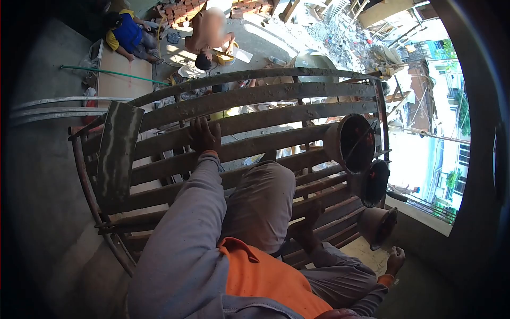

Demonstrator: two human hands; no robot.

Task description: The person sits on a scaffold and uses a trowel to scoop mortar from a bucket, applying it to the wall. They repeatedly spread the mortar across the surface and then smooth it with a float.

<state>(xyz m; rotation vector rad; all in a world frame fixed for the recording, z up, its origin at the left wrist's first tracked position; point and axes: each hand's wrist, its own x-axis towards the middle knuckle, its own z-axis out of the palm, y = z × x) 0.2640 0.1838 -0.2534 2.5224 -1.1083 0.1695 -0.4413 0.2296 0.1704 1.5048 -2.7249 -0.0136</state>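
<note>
My left hand (205, 136) rests on the slats of a metal scaffold platform (260, 126), its fingers spread over a slat and apart. A grey, cement-stained board (118, 154) lies across the slats to its left. My right hand (394, 261) is low at the right, off the platform's edge, with its fingers curled; whether anything is in it I cannot make out. Nearest to that hand is a tilted bucket (376, 224). Above it stand a larger bucket (355, 142) with a thin rod across its mouth and a dark container (375, 183). My bare foot (309, 226) is on the slats.
Well below, a person in a blue and yellow shirt (129, 36) sits on a board (114, 80). Another person (208, 37) bends over a yellow basin (226, 57). Bricks (180, 10) and rubble (332, 34) lie behind. Concrete walls (48, 181) flank the platform; a window opening is at right.
</note>
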